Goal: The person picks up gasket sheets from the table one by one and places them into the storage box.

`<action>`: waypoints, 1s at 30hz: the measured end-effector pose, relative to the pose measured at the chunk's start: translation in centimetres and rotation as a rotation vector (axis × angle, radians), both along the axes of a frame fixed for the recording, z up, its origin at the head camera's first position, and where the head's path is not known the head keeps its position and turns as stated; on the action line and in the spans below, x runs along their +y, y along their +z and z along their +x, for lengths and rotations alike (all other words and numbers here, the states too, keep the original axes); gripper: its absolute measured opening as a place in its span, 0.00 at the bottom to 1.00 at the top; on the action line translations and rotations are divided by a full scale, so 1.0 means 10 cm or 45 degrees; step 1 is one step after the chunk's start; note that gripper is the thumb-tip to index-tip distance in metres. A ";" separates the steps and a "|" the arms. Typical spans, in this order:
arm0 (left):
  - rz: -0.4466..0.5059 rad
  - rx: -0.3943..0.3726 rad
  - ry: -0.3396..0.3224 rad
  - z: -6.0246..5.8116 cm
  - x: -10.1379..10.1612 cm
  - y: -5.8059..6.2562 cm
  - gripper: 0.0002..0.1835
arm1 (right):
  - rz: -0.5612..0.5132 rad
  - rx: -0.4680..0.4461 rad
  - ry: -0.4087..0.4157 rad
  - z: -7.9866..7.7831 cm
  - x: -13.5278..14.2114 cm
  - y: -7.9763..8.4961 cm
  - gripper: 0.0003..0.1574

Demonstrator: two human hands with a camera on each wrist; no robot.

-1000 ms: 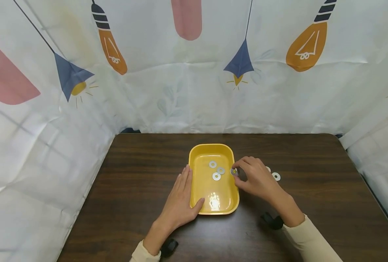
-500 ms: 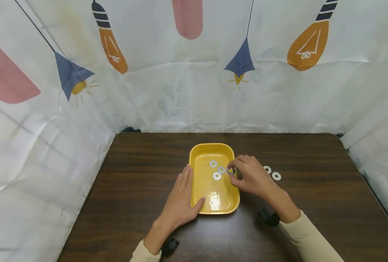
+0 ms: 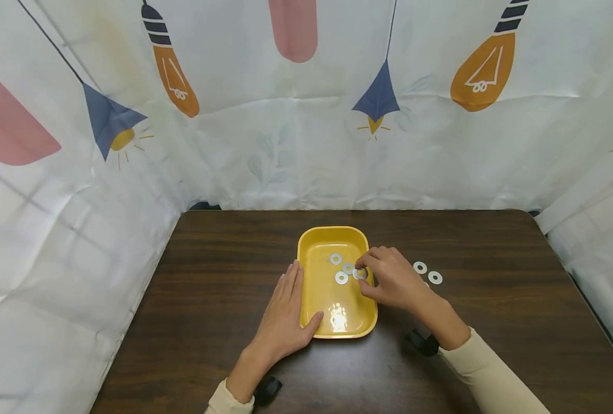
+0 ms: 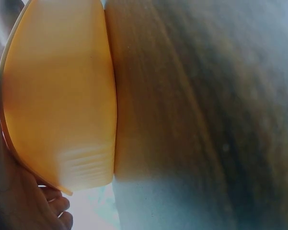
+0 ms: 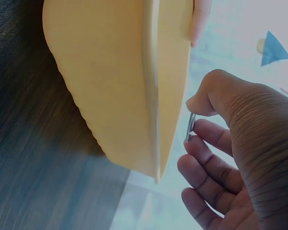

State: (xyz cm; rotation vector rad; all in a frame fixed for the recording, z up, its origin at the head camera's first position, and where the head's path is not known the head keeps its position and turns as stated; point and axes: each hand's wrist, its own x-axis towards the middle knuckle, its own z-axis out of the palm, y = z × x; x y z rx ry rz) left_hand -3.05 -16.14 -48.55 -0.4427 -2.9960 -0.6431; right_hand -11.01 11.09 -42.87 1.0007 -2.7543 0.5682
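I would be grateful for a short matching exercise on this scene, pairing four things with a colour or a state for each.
Column one
1. Tray
2. Right hand
3. Table
4. Left hand

Column two
A. Dark brown with a wood grain
B. Rests at the tray's left side, fingers extended
C. Yellow
D. Pinches a washer between thumb and fingers

Right pairs
1-C, 2-D, 3-A, 4-B
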 end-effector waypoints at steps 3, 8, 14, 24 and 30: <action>-0.003 0.004 0.004 0.00 -0.01 0.00 0.55 | 0.011 0.004 -0.001 0.00 -0.01 -0.02 0.15; -0.001 0.055 0.000 0.00 -0.01 -0.01 0.55 | 0.028 0.023 -0.001 -0.01 -0.03 -0.01 0.14; 0.018 0.050 -0.019 0.00 -0.01 -0.02 0.56 | 0.062 0.038 0.006 -0.02 -0.05 0.00 0.14; 0.025 0.029 -0.022 0.00 -0.02 -0.01 0.55 | 0.157 -0.016 0.000 0.01 -0.02 0.04 0.20; 0.018 0.049 -0.018 0.00 -0.02 -0.01 0.56 | 0.119 -0.016 -0.056 -0.01 0.13 0.08 0.21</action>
